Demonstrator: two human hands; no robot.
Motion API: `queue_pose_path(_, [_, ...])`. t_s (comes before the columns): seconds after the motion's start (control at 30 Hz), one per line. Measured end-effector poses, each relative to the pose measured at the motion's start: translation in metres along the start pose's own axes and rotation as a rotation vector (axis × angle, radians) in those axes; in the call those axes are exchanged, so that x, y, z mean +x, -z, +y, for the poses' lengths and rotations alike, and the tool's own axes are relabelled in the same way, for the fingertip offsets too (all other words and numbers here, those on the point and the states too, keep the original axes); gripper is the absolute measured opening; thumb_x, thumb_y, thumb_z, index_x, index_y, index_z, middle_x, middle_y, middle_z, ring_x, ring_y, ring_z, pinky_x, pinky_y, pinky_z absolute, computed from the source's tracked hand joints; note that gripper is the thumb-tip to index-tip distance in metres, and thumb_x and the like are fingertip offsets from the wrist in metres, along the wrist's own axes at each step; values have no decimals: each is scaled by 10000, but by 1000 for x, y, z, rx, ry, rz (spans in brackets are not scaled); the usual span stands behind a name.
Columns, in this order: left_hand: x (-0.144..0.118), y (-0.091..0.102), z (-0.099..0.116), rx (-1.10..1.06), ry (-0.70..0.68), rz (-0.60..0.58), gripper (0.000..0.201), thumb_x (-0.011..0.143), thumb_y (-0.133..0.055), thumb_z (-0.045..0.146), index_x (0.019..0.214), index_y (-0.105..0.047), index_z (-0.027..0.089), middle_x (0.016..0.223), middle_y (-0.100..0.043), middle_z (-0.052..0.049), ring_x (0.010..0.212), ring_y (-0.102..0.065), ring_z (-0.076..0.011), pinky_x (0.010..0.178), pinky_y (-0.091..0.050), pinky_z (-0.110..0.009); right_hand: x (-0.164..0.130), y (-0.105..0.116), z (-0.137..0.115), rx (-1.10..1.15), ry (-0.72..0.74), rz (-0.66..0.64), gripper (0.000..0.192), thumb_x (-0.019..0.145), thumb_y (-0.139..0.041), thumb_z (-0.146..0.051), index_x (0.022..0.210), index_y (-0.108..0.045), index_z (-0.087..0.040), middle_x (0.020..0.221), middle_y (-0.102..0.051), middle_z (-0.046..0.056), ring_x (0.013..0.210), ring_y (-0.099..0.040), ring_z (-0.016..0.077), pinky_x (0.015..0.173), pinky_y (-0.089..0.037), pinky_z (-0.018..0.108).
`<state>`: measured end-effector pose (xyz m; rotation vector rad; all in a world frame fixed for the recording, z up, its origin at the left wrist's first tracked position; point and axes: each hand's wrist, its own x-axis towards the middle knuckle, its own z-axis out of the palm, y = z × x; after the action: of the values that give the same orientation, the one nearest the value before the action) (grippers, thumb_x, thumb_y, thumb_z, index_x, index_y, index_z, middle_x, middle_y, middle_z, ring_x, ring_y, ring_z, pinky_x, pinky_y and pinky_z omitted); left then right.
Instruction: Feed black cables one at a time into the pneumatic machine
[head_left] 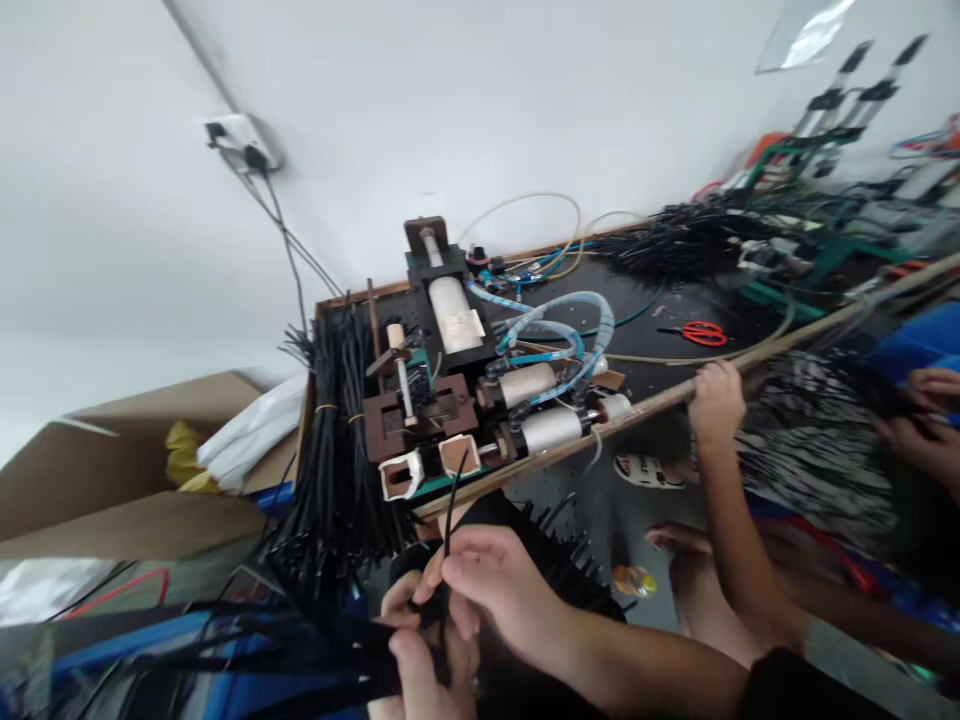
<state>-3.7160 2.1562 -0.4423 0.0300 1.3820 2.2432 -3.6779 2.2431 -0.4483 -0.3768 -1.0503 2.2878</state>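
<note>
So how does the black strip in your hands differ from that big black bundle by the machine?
The strip is single, pinched upright between the hands; the bundle is many strips lying flat on the bench. The strip is loose; the bundle is tied with thin bands. Both are black, thin and long.

Right hand (pixel 487 580) and left hand (pixel 416 650) pinch a black strip (pixel 450 510) below the machine (pixel 450 390).

No readable text, brand, number or sign anywhere. Pale paper label (pixel 466 325) on the white cylinder (pixel 452 312) of the machine near the tabletop's far edge: blank or too blurred to make out. No lettering legible on the cardboard box (pixel 112 470) beyond the tabletop's left edge, nor on the wall socket (pixel 241 140) above it.
</note>
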Motion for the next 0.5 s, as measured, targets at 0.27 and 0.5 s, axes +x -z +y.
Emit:
queue_pose_path(0.27, [15,12,-10,-47,-101,-140,386,849,-867,494,850,-593,223,804,-623,4,658,-686,-186,487,-539,-222,21,-5,0,323,-14,-87,248,914,-809,-389,922,-814,-142,671,-701,3,388,-451,33,378,-246,168])
queue_pose_path(0.5, [10,3,-3,-47,-44,-59,471,777,-922,528,809,-576,209,820,-592,14,669,-647,-145,567,-586,-220,19,-5,12,388,63,-4,205,941,-820,-347,848,-768,-172,698,-717,-8,400,-448,24,446,-354,164])
